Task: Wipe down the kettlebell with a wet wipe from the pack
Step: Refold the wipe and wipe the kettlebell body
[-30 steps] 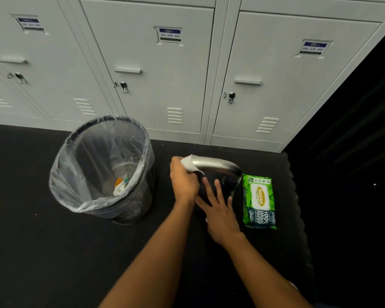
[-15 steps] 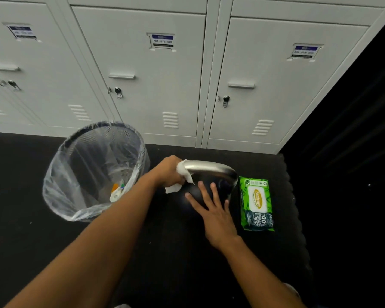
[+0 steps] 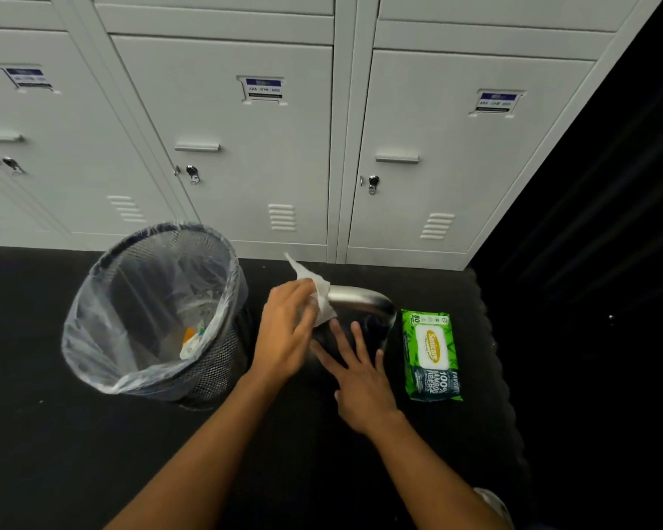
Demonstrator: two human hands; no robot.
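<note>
A dark kettlebell with a shiny steel handle [image 3: 364, 300] stands on the black floor. My left hand [image 3: 284, 334] grips a crumpled white wet wipe [image 3: 314, 288] pressed against the left end of that handle. My right hand [image 3: 360, 372] lies flat, fingers spread, on the kettlebell's dark body, which it mostly hides. The green wipe pack [image 3: 433, 355] lies shut on the floor just right of the kettlebell.
A black mesh bin [image 3: 92, 319] with a clear liner and some rubbish inside stands just left of my left hand. Grey lockers [image 3: 245, 154] line the wall behind. A dark wall [image 3: 590, 262] closes off the right side.
My left hand has slid the wipe along the left end of the handle and up. My left forearm has swung back toward the middle. The right hand has stayed on the kettlebell.
</note>
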